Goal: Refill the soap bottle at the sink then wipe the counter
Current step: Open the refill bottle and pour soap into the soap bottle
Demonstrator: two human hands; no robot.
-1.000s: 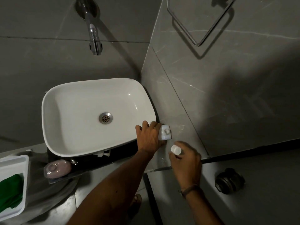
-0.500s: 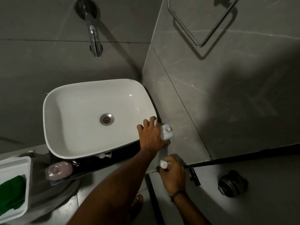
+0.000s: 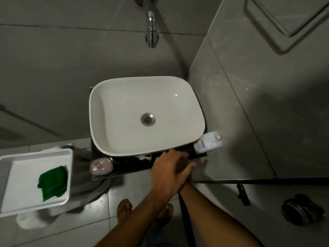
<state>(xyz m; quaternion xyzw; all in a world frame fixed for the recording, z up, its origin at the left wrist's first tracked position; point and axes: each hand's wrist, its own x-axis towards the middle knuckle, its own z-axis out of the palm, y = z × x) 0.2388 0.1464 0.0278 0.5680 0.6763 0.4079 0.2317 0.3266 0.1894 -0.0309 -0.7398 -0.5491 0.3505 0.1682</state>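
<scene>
hands: i see my left hand (image 3: 167, 172) lying over my right hand (image 3: 187, 171) at the counter's front edge; blurred, so i cannot tell either grip.
bottle: white rectangular plastic soap bottle (image 3: 208, 142) stands right of the white ceramic basin (image 3: 114, 139), apart from both hands.
cloth: green cloth (image 3: 53, 182) in the white plastic tray (image 3: 67, 154).

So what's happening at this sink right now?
A person stands at a white sink, both hands together just in front of it: the left hand lies over the right hand, so I cannot tell whether either holds anything. A white refill jug sits untouched on the counter by the sink's right corner, and a pink soap bottle lies on the left. A green cloth waits in a white tray. The tap is not running.
</scene>
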